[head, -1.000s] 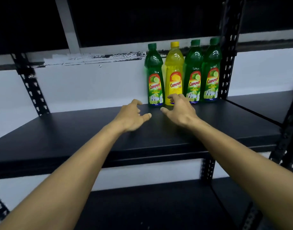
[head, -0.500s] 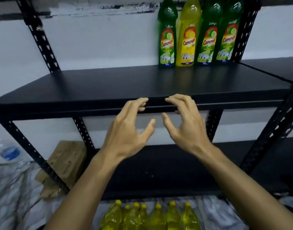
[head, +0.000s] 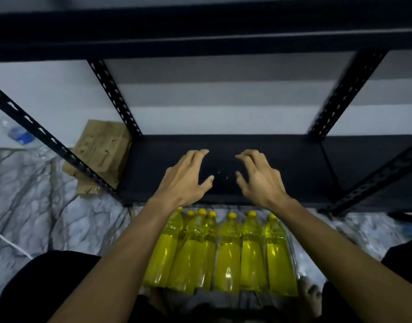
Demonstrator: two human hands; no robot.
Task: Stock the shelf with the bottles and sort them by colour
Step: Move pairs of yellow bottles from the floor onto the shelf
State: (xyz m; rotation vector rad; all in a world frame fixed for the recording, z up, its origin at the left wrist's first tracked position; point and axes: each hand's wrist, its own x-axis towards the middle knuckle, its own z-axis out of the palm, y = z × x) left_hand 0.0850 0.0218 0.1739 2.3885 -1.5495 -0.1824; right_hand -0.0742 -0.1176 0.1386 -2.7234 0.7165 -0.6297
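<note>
Below the lower shelf's (head: 282, 159) front edge, the yellow bottles (head: 228, 250) lie packed side by side on the floor. Your left hand (head: 185, 177) and right hand (head: 258, 177) hover spread, holding nothing. Pulling one from that tight row could, I judge, roll its neighbours, and lifting fast risks clipping the shelf edge.

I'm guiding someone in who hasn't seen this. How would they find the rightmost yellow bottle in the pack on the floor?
Start at the black lower shelf of the metal rack; on the marbled floor in front of it a row of yellow bottles stands close together. The rightmost yellow bottle ends that row, beside the person's right forearm, with bare floor instead of another bottle to its right.
</note>
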